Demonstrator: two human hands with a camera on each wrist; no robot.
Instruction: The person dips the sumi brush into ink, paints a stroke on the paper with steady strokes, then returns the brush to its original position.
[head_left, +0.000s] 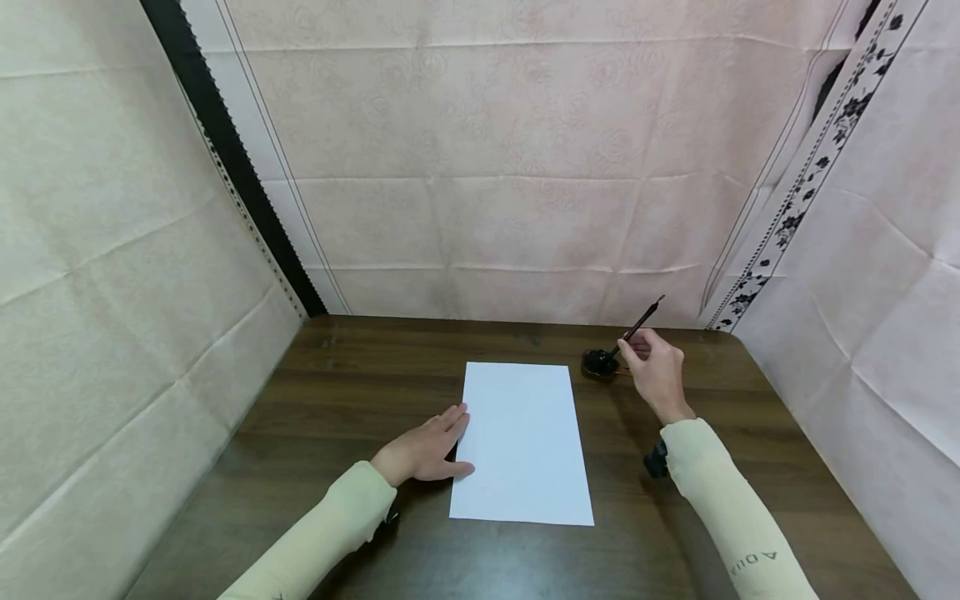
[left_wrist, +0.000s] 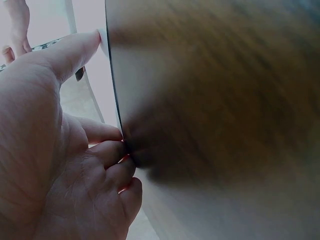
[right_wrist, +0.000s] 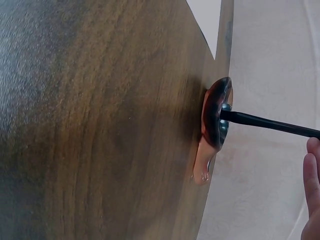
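Fingers and thumb of your right hand [head_left: 656,375] pinch a slim dark brush [head_left: 648,314] close together around its handle. It slants, upper end leaning away to the right, with its lower end at a small, glossy black dish [head_left: 600,363]; the tip itself is hidden from view. From the right wrist, a reddish-orange base shows beneath the dish.

Your left hand [head_left: 427,446] lies palm down with thumb and fingers spread wide apart, the tips touching the left edge of a white sheet of paper [head_left: 521,446]. That sheet lies flat, upright in front of you, near the middle of the dark wood-grain counter [head_left: 315,400]. The dish sits just beside its upper right corner, towards the far edge.

Both your arms wear pale yellow-green sleeves [head_left: 352,500]. Pale, creased cloth [head_left: 487,167] hangs behind the counter and along both sides.
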